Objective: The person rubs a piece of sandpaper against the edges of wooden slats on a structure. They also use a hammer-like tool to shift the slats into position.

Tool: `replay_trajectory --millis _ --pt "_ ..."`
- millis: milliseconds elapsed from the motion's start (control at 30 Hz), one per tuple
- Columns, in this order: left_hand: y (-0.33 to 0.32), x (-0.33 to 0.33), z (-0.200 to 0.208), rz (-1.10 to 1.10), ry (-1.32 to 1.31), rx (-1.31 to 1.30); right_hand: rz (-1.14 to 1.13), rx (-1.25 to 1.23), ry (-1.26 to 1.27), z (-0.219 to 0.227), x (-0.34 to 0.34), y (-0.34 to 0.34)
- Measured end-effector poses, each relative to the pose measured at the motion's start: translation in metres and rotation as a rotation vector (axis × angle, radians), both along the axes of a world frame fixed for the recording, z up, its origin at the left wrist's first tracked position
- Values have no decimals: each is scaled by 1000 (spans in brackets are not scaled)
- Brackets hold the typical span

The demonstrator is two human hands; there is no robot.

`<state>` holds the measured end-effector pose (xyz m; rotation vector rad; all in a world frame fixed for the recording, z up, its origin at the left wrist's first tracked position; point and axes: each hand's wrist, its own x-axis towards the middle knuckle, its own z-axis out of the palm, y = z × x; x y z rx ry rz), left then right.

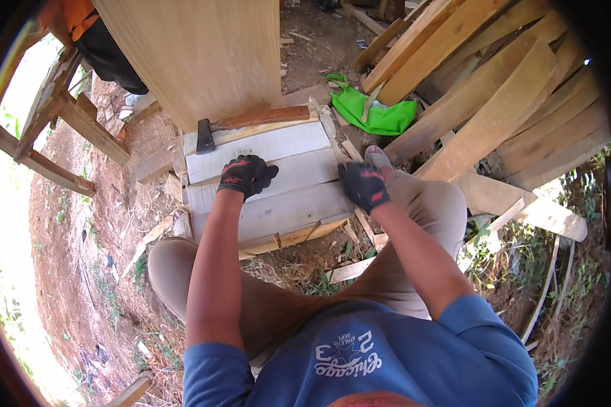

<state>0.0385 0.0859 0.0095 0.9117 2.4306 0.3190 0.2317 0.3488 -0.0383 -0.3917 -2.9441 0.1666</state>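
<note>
A low bench of pale wooden boards [285, 202] stands between my knees. My left hand [246, 178], in a black glove with red marks, is curled closed over its top. A small brownish edge shows by those fingers, too little to name. My right hand [364, 186], gloved alike, is bent at the bench's right edge with the fingers curled in; whatever they may hold is hidden. Beyond both hands, an axe [258, 119] lies across the far end, its dark head [205, 138] to the left and its wooden handle to the right.
A wide plank [204, 54] rises behind the bench. A bright green bag [377, 112] lies on the ground at the far right, near leaning boards [495, 108]. A timber frame [68, 122] and a person in dark trousers [112, 57] are far left. Wood scraps litter the soil.
</note>
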Motion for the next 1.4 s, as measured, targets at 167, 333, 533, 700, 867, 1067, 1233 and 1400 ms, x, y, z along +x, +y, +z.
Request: replay_trajectory --millis 167,333,533,700,867,1067,1233,1400 --pt "-7 -5 1 -2 0 -104 -72 -42 -91 34 45 -42" --pt "-4 -3 0 119 -96 -43 39 -3 -152 30 36 -24" --pt "-10 -3 -3 87 -52 41 207 43 -75 4 -24 7" --pt "3 9 8 90 -4 -52 16 -44 -120 11 -24 13" --pt "-14 8 1 73 70 -6 26 -13 -63 26 42 -32" --pt "-10 0 -7 70 47 10 66 146 -121 11 48 -20" --pt "-12 1 -10 150 27 41 85 11 -52 5 -17 6" --pt "-7 1 -19 167 98 112 30 -1245 177 14 -40 67"
